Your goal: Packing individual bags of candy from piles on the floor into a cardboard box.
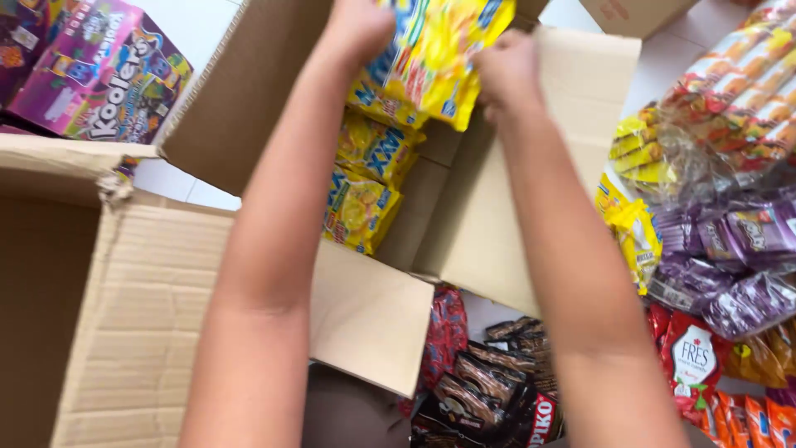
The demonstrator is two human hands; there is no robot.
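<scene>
Both my arms reach forward over an open cardboard box [497, 216]. My left hand [358, 29] and my right hand [507, 73] together grip a yellow snack packet [439, 54] with blue and red print, held above the box. Inside the box lie more yellow packets [369, 178] of the same kind, stacked against its left wall. The packet's top runs out of the picture.
A second cardboard box [124, 299] stands open at the left. A purple printed carton [99, 70] sits at the top left. Purple [738, 249], red [692, 357], orange and dark brown [489, 382] candy bags lie heaped at the right and bottom on the white tiled floor.
</scene>
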